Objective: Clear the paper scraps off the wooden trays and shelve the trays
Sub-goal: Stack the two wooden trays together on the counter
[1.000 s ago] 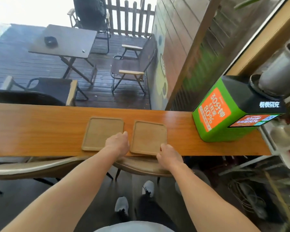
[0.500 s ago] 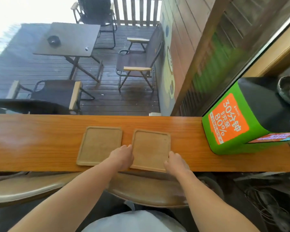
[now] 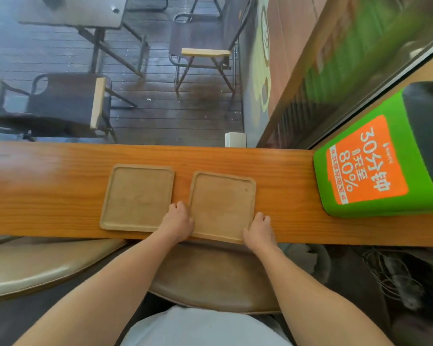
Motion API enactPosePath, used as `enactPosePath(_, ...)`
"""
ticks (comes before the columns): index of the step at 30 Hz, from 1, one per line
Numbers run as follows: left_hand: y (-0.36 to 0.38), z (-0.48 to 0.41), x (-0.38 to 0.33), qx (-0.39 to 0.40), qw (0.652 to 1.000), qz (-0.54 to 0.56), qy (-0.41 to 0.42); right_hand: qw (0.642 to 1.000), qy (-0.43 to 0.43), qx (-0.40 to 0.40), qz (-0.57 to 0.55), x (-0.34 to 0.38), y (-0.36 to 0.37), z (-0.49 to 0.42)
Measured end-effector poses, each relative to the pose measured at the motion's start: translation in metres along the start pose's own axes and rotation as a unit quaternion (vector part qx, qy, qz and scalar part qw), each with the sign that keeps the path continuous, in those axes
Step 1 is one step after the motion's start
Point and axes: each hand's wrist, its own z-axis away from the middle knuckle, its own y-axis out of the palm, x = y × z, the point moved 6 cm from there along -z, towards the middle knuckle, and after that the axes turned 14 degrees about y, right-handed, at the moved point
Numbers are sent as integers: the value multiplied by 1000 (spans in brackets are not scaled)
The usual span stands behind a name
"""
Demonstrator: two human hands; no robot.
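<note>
Two square wooden trays lie side by side on a long wooden counter (image 3: 48, 186). The left tray (image 3: 135, 196) is bare and nobody touches it. The right tray (image 3: 223, 203) is also bare, and its near edge overhangs the counter's front. My left hand (image 3: 178, 221) grips the right tray's left edge, fingers curled over the rim. My right hand (image 3: 259, 229) holds its right near corner. No paper scraps show on either tray.
A green and black charging box (image 3: 375, 166) with an orange label stands on the counter at the right. Padded stool seats (image 3: 210, 273) sit under the counter's front. Beyond a window, chairs (image 3: 205, 46) and a table stand on a dark deck.
My head has tipped down and closer to the counter. Both hands stay on the right tray's edges, and the tray has shifted slightly toward me.
</note>
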Motion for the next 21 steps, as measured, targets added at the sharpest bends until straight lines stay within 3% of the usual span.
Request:
enactPosePath(5, 19, -1, 23, 16, 999, 21, -42, 999, 36, 13, -39, -1, 32, 4)
enactPosePath(10, 26, 2, 23, -19, 990, 115, -83, 973, 124, 31, -192, -1, 30, 0)
enactPosePath(18, 34, 7, 33, 6, 929, 324, -178, 913, 191, 104, -345, -2, 15, -12)
enactPosePath(21, 37, 11, 31, 25, 913, 364, -182, 913, 196, 116, -338, 2, 14, -10)
